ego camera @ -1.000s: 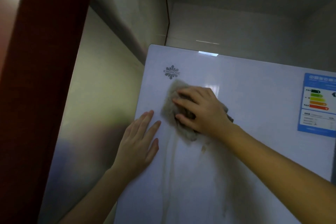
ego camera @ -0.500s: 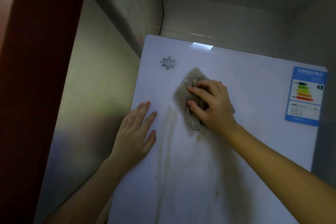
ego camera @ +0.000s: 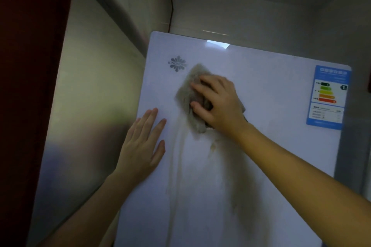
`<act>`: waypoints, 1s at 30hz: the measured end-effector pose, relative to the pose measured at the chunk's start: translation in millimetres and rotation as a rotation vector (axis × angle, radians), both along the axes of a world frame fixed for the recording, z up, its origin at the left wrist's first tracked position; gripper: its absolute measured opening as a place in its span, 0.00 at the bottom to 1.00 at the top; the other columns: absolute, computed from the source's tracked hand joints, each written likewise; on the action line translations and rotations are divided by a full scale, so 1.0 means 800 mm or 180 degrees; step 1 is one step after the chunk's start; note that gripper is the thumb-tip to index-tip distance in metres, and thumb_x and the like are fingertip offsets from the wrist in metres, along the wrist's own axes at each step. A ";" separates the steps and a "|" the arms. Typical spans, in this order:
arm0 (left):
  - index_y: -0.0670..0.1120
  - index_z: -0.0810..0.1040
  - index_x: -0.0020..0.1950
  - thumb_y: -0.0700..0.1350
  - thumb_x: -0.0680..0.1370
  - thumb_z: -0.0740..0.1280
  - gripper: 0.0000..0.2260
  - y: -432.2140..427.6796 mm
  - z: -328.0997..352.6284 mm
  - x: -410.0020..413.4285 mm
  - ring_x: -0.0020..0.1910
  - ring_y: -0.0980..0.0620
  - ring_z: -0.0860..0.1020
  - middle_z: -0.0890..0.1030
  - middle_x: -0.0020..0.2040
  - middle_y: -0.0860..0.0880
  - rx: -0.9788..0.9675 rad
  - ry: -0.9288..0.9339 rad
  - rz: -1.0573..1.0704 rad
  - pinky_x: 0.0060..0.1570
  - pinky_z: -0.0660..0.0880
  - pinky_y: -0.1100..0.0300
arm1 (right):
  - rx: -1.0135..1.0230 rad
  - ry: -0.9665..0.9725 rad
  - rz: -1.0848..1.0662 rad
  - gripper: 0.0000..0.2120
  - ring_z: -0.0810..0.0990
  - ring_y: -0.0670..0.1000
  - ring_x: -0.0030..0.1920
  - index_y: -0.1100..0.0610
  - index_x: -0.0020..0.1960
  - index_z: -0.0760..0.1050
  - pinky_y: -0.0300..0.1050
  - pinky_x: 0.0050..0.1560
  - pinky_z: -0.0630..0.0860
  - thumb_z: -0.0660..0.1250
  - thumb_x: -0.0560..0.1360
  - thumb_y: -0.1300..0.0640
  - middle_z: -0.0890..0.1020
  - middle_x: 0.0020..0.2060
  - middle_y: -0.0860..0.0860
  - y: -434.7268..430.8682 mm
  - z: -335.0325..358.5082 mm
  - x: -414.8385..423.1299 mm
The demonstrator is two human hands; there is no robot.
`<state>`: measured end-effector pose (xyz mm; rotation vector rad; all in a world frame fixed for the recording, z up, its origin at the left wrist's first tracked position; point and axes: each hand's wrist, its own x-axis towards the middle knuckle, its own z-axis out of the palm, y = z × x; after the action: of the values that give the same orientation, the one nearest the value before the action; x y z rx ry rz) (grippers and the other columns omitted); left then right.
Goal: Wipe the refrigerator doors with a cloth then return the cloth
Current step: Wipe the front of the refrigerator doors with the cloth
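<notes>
step: wiping upper refrigerator door point(ego camera: 261, 146) | right hand point(ego camera: 218, 104) fingers pinching cloth point(ego camera: 190, 94) beside logo | left hand point(ego camera: 140, 146) flat, fingers spread | advice: press evenly, overlap strokes over streaks

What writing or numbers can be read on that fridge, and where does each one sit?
"KINGHOME", roughly, and blurred: across the flower-shaped logo at the upper left of the refrigerator door.
"1": in a dark arrow on the blue energy label at the door's upper right.
The label's white heading and the small print in its lower panel are too blurred to read.
</notes>
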<state>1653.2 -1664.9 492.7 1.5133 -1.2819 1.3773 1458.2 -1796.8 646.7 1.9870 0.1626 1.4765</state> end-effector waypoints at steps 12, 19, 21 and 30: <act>0.42 0.75 0.70 0.49 0.81 0.60 0.20 0.002 -0.019 0.006 0.75 0.41 0.68 0.68 0.76 0.41 -0.0278 -0.0077 -0.0012 0.72 0.68 0.44 | 0.0316 -0.0464 -0.0125 0.20 0.77 0.60 0.63 0.56 0.67 0.81 0.55 0.64 0.72 0.72 0.77 0.50 0.80 0.64 0.56 -0.021 -0.011 -0.041; 0.43 0.73 0.72 0.51 0.81 0.60 0.22 0.001 -0.021 0.006 0.77 0.42 0.66 0.67 0.77 0.41 -0.0264 -0.0089 0.0040 0.73 0.66 0.44 | -0.0691 0.0573 -0.0132 0.17 0.79 0.59 0.62 0.56 0.64 0.82 0.53 0.63 0.73 0.71 0.78 0.51 0.82 0.62 0.57 -0.013 -0.047 -0.018; 0.43 0.73 0.72 0.51 0.81 0.60 0.22 0.001 -0.022 0.006 0.77 0.42 0.66 0.67 0.77 0.41 -0.0292 -0.0077 0.0038 0.74 0.66 0.44 | -0.0104 -0.0119 -0.0073 0.18 0.78 0.59 0.62 0.56 0.65 0.82 0.52 0.63 0.73 0.72 0.78 0.51 0.81 0.63 0.57 -0.010 -0.033 -0.016; 0.43 0.73 0.72 0.50 0.81 0.62 0.21 -0.001 -0.022 0.005 0.77 0.42 0.66 0.67 0.77 0.41 -0.0284 -0.0051 -0.0028 0.74 0.65 0.44 | -0.0634 0.0606 -0.0145 0.18 0.80 0.59 0.62 0.56 0.64 0.82 0.54 0.62 0.75 0.73 0.77 0.51 0.82 0.62 0.57 -0.003 -0.044 -0.003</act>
<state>1657.5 -1665.4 475.1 1.4377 -1.2190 1.4247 1456.0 -1798.8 611.7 1.9521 0.3305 1.1925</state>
